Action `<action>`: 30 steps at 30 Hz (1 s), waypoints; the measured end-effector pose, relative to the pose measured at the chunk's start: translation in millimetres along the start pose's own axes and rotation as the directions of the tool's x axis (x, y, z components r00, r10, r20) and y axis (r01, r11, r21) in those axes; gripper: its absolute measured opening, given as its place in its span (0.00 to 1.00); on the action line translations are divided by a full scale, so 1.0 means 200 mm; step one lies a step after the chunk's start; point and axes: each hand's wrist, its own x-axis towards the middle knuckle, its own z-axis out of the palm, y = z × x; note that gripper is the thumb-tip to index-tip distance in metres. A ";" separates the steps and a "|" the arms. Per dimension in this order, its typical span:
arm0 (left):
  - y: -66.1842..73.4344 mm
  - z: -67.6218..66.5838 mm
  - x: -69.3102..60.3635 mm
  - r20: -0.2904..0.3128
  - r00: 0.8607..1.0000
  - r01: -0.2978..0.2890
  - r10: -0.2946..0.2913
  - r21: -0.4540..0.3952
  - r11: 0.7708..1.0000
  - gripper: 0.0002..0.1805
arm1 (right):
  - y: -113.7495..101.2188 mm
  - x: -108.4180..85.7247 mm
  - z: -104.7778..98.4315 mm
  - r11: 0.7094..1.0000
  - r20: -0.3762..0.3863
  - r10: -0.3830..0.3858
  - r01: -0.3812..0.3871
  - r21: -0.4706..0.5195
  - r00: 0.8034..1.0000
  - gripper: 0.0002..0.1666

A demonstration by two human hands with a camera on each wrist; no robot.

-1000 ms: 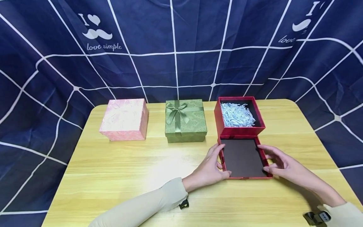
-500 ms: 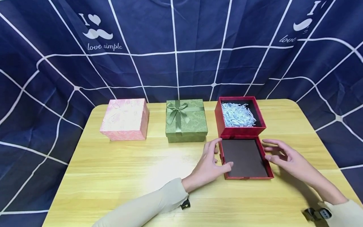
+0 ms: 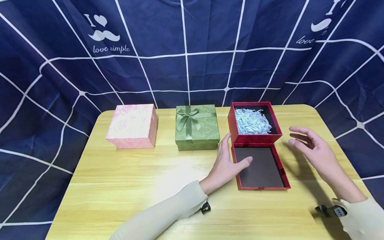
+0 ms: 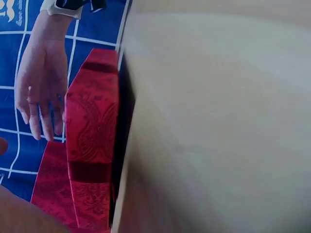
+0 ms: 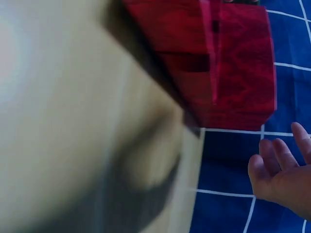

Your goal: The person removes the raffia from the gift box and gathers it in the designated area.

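A red gift box (image 3: 255, 138) stands open at the right of the table, with pale blue shredded paper (image 3: 252, 121) inside. Right in front of it lies its red lid (image 3: 264, 188), upturned, its dark inner side facing up. My left hand (image 3: 223, 168) is at the lid's left side, fingers extended and thumb over the lid's inside; whether it touches cannot be told. My right hand (image 3: 318, 153) hovers right of the box and lid, fingers loosely bent, holding nothing. In the right wrist view the same hand (image 5: 282, 179) is apart from the red box (image 5: 243, 68).
A green gift box (image 3: 196, 133) with a ribbon bow stands closed at the back middle. Left of it is a closed pink gift box (image 3: 132, 126). All sit on a light wooden table (image 3: 120, 186), with a blue white-lined cloth (image 3: 162, 40) hanging behind and at the sides.
Both hands have come off the lid's sides. My right hand has moved away to the right and back; my left hand has shifted a little farther back. Lid and boxes stay in place.
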 end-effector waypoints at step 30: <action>0.10 0.05 0.33 -0.119 0.991 -0.080 0.061 -0.159 0.984 0.58 | -0.27 0.39 0.20 0.997 0.086 0.047 -0.041 -0.071 0.995 0.37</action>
